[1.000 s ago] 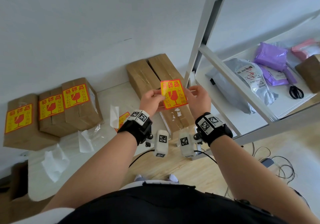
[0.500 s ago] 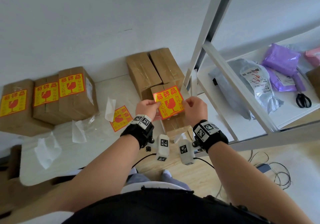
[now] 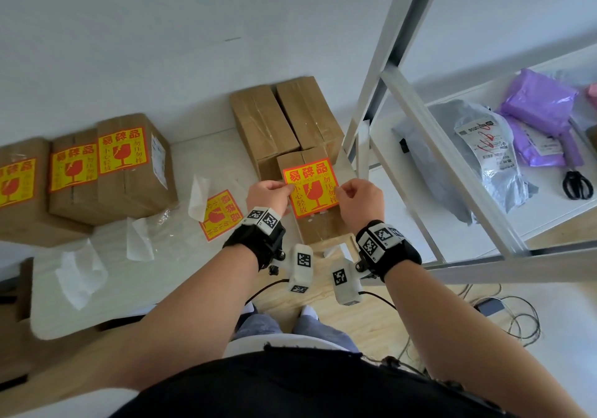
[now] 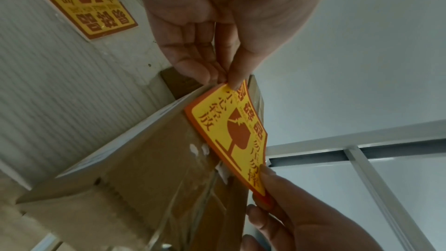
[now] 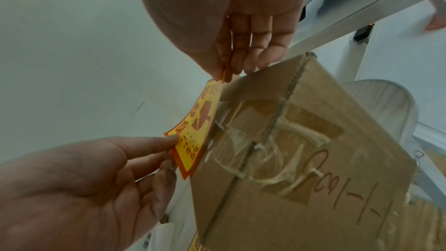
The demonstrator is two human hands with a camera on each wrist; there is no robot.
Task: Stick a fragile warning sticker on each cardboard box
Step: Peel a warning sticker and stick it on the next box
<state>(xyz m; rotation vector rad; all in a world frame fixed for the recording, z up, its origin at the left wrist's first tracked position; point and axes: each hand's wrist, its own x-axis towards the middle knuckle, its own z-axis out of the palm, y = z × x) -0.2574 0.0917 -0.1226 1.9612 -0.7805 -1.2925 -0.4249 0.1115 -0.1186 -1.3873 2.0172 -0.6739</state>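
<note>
Fragile warning sticker [image 3: 310, 188], a square of yellow film with an orange border and a broken-glass symbol, hangs stretched between two pinches over the top of the brown cardboard box [image 3: 323, 223] nearest the person. The left hand [image 3: 269, 196] nips its left edge between thumb and fingertips [image 4: 193, 68]; the right hand [image 3: 358, 199] does the same on the opposite edge, so both grips are narrow and closed on the sticker. Between the two pinches the sheet bows slightly. Its far edge seems to meet the box top beyond the fingers, while the near part stands clear; whether any of it has bonded cannot be told.

Three boxes [image 3: 106, 172] well off to the left of the left-hand pinch already carry the same label, so that share looks done. Beyond the grips, two bare brown boxes [image 3: 284, 120] stand side by side, and with the one under the hands that leaves three to finish. Another sticker [image 3: 221, 214] lies on the white table [image 3: 145, 288] just left of the left wrist, near loose backing papers [image 3: 80, 275].

The sticker's printed side faces up, its heading toward the far edge and the glass stem toward the person. Being square, it has no real long axis; the line from pinch to pinch runs across the box.
</note>
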